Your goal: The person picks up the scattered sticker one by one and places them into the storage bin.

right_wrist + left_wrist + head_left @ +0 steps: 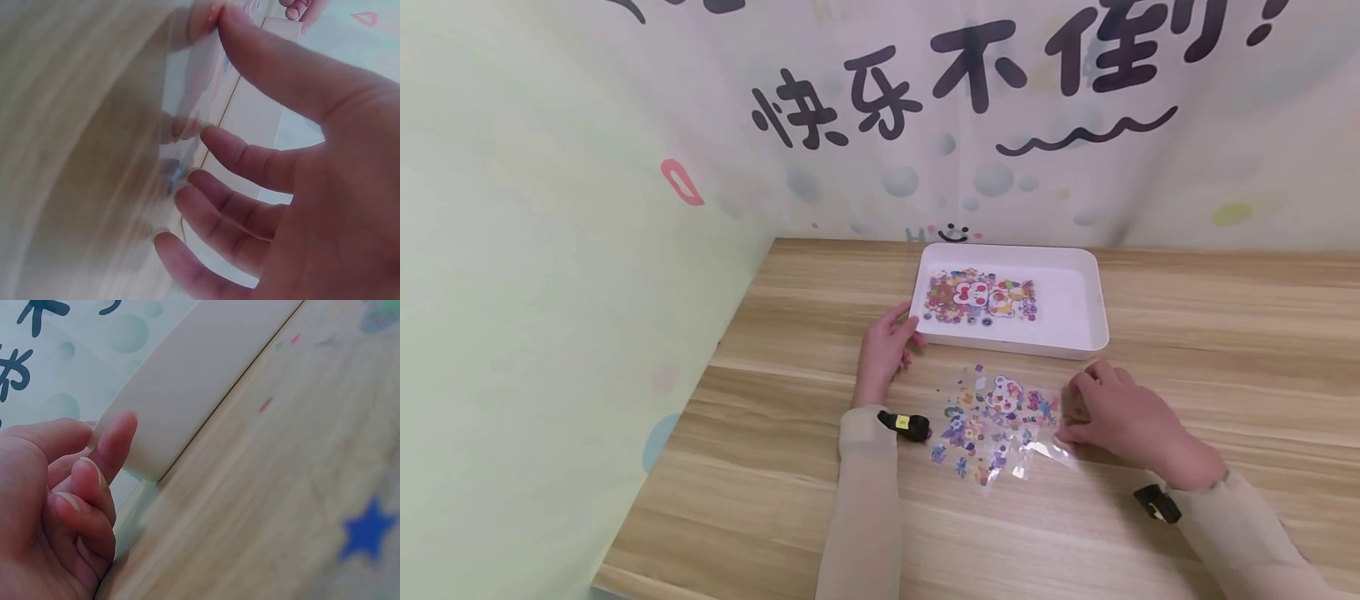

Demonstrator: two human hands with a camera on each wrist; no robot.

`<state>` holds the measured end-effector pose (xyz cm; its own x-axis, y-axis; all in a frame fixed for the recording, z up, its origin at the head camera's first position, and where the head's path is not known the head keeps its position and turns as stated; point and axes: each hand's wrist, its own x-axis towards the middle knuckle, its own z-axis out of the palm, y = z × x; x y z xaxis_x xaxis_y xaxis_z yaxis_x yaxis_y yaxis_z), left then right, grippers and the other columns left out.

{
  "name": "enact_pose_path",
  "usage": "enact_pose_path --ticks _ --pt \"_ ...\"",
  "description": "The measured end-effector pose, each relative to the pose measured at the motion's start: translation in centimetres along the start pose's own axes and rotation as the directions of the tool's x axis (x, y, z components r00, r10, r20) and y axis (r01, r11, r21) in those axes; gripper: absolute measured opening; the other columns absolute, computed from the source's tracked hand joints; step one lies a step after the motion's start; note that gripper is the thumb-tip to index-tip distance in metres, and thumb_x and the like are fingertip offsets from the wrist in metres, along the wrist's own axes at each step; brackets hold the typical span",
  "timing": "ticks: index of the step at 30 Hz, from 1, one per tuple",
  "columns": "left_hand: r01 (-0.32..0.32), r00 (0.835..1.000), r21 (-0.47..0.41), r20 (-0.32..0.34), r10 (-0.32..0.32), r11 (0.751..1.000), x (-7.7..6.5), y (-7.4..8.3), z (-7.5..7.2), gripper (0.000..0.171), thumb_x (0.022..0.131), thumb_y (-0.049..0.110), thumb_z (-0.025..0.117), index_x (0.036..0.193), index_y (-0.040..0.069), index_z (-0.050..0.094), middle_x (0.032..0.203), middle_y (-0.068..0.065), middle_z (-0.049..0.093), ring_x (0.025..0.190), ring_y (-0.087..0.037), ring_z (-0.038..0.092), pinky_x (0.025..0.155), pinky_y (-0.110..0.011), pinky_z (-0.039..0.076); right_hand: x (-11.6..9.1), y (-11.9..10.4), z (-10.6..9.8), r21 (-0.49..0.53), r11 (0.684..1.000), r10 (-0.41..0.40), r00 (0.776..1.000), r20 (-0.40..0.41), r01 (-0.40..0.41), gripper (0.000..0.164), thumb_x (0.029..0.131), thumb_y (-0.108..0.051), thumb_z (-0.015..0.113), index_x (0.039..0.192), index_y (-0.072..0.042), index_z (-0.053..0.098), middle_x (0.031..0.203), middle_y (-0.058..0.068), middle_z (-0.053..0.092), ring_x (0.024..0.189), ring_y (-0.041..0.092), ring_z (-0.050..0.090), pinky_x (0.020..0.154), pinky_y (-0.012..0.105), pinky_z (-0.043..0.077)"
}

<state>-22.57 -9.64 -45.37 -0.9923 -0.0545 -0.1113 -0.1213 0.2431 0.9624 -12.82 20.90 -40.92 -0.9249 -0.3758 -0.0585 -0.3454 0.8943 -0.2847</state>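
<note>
My left hand (883,348) pinches the near left corner of a white tray (1093,304) between thumb and finger, with its other fingers curled below the rim in the left wrist view. Clear sticker sheets (992,421) with cartoon bears and small colourful figures lie loosely overlapped on the table in front of the tray. At their right edge is my right hand (1123,421), its fingertips touching the film. The right wrist view shows its thumb and fingers (240,156) spread apart and slightly bent along the sheet's edge.
More sticker sheets (977,296) lie inside the left part of the tray. The wood-grain table (760,467) meets a printed cloth backdrop (850,175) behind the tray and at the left. A black wrist strap sits on each sleeve.
</note>
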Motion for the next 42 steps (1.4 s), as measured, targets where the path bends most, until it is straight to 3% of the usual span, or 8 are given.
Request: enact_pose_path --ticks 5,18,24,27,31,35,38,42 --pt "-0.004 1.000 -0.007 -0.001 0.004 1.000 0.0 -0.1 -0.1 0.042 0.085 0.045 0.054 0.125 0.034 0.048 0.074 -0.002 0.065 0.043 -0.013 0.045 0.036 -0.023 0.036 0.1 0.0 0.1 0.017 1.000 -0.025 1.000 -0.003 0.025 0.039 0.067 -0.040 0.075 0.090 -0.012 0.059 0.096 0.005 0.047 0.080 0.022 0.044 0.056 0.031 0.039" --pt "-0.015 1.000 -0.007 -0.006 0.015 1.000 0.3 -0.3 -0.1 0.040 0.085 0.045 0.054 0.123 0.033 0.049 0.074 -0.002 0.065 0.043 -0.014 0.045 0.036 -0.022 0.038 0.2 -0.7 0.0 -0.006 1.000 -0.003 1.000 0.012 0.003 0.044 0.068 -0.032 0.076 0.098 -0.005 0.060 0.097 0.009 0.051 0.083 0.024 0.047 0.062 0.038 0.044" --pt "-0.018 1.000 0.000 -0.007 0.018 1.000 0.4 -0.3 -0.1 0.041 0.085 0.044 0.054 0.124 0.032 0.049 0.074 -0.002 0.065 0.043 -0.014 0.046 0.036 -0.023 0.038 0.6 0.0 0.1 0.079 0.996 0.026 0.998 0.051 -0.030 0.050 0.067 -0.038 0.075 0.101 -0.007 0.054 0.086 0.001 0.052 0.079 0.022 0.046 0.061 0.035 0.040" --pt "-0.015 1.000 0.002 -0.006 0.015 1.000 0.4 -0.2 0.0 0.040 0.085 0.044 0.054 0.124 0.033 0.049 0.074 -0.002 0.065 0.043 -0.013 0.046 0.036 -0.023 0.037 0.8 0.3 0.2 0.114 0.992 0.036 0.996 0.081 -0.045 0.055 0.067 -0.040 0.075 0.107 -0.009 0.053 0.088 0.001 0.056 0.084 0.025 0.049 0.065 0.041 0.040" --pt "-0.003 1.000 -0.002 -0.007 0.003 1.000 0.3 -0.1 0.0 0.039 0.086 0.043 0.054 0.124 0.033 0.049 0.073 -0.002 0.065 0.043 -0.013 0.045 0.035 -0.021 0.037 1.0 0.4 0.1 0.188 0.982 0.010 0.993 0.114 -0.031 0.050 0.072 -0.025 0.073 0.114 -0.011 0.050 0.092 0.002 0.057 0.084 0.023 0.051 0.069 0.041 0.042" --pt "-0.004 1.000 -0.004 -0.005 0.004 1.000 0.2 -0.1 -0.1 0.040 0.086 0.043 0.053 0.124 0.032 0.049 0.073 -0.002 0.065 0.043 -0.013 0.045 0.036 -0.022 0.037 1.2 0.7 -0.2 0.312 0.949 -0.008 0.987 0.163 -0.044 0.050 0.078 -0.008 0.063 0.123 -0.007 0.042 0.078 0.000 0.054 0.067 0.016 0.049 0.057 0.031 0.042" --pt "-0.007 1.000 -0.005 -0.005 0.007 1.000 0.1 -0.1 -0.1 0.040 0.086 0.043 0.053 0.124 0.032 0.049 0.074 -0.002 0.065 0.043 -0.013 0.045 0.036 -0.023 0.037 1.3 1.0 -0.5 0.354 0.934 -0.006 0.986 0.164 -0.053 0.053 0.081 -0.008 0.061 0.128 -0.006 0.037 0.073 0.000 0.052 0.061 0.014 0.048 0.053 0.029 0.041" --pt "-0.029 1.000 -0.007 -0.011 0.029 1.000 0.1 -0.1 0.0 0.040 0.087 0.040 0.054 0.125 0.029 0.050 0.073 -0.004 0.065 0.042 -0.012 0.044 0.035 -0.023 0.037 1.3 1.8 -0.9 0.362 0.931 0.011 0.992 0.123 -0.055 0.054 0.080 -0.011 0.063 0.128 -0.006 0.037 0.078 0.001 0.055 0.065 0.014 0.050 0.055 0.029 0.041"
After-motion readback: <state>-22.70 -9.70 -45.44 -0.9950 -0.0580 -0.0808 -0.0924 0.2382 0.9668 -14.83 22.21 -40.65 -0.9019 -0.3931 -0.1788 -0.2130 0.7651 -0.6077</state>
